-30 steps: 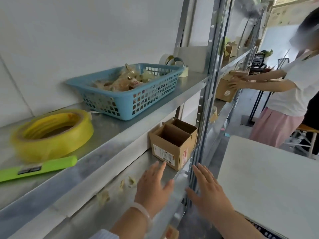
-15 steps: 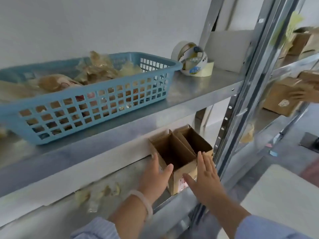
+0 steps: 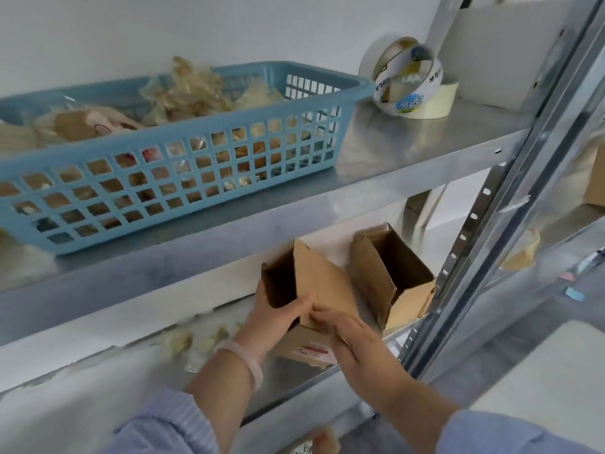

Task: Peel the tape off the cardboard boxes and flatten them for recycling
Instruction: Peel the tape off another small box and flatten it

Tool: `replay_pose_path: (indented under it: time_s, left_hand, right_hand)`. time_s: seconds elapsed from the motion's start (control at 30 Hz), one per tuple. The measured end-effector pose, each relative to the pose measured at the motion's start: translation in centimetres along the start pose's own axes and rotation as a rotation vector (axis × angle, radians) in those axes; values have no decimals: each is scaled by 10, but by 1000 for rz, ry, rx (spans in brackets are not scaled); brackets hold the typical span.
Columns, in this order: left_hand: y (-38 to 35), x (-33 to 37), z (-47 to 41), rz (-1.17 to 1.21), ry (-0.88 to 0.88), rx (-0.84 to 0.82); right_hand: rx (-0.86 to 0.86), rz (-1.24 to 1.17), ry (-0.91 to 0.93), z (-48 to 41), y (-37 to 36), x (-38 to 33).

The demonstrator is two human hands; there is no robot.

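Low on the steel shelf, beneath the blue basket, the near cardboard box sits tipped, mouth opening up and left, with the left grip clamped on its near-left rim, the right grip flat-fingered against its near face, and a second open box just to the right.

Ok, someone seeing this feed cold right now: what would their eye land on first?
Most likely the blue basket on the upper shelf, heaped with crumpled peeled tape, with a stack of tape rolls just to its right. Next, on the shelf below, the left hand grips an open cardboard box tilted over while the right hand rests against its side; a second open box sits beside it, nearer the metal upright.
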State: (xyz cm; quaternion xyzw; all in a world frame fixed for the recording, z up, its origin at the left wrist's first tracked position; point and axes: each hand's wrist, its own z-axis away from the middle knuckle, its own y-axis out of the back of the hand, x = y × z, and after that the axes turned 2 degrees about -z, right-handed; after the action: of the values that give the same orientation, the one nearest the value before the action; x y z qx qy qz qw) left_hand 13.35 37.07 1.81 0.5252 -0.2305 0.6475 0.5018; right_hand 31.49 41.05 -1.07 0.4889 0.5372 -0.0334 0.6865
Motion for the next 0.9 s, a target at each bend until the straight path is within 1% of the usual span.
replay_pose_path:
  time_s: [0.07,0.13,0.17,0.2,0.23,0.27,0.3,0.33,0.37,0.4,0.47,0.53,0.6,0.7,0.8,0.83,0.9]
  left_hand:
    - [8,-9,-1,10,42,-24]
    - [17,-21,1,79,45,-52]
    - [20,-27,3,138,37,-63]
    - [22,-35,3,207,36,-67]
    - [22,-43,4,277,32,-73]
    - [22,-51,5,348,25,-83]
    - [20,-57,7,410,17,-94]
    - [18,-61,9,458,20,-102]
    - [18,-65,11,485,30,-108]
    - [17,-67,12,495,42,-113]
    - [19,-71,15,484,61,-111]
    - [21,-70,17,481,58,-51]
    - [25,-66,19,507,31,69]
    - [40,-62,22,509,-23,320]
    - [62,-65,24,381,-116,474]
    - [67,-64,25,339,-144,476]
    - [70,-56,30,301,-144,387]
  right_hand:
    - [63,-133,-107,-6,-3,1]
    - [173,-257,-315,-13,-5,8]
    - [214,-281,-437,-16,-4,11]
    - [221,-329,-554,-18,-2,15]
    - [209,-442,-650,-20,-1,18]
    - [183,-616,-725,-21,1,19]
    - [132,-807,-771,-22,2,20]
    - [79,-948,-783,-23,4,20]
    - [50,-985,-762,-24,5,20]
    - [53,-958,-725,-26,6,19]
    - [102,-816,-627,-33,8,18]
    - [139,-665,-513,-40,13,16]
    - [143,-533,-427,-43,20,14]
    - [76,-322,-333,-43,30,11]
    - [-27,-160,-184,-40,37,7]
    - [-82,-93,-125,-39,38,5]
    - [-152,15,-19,-39,34,1]
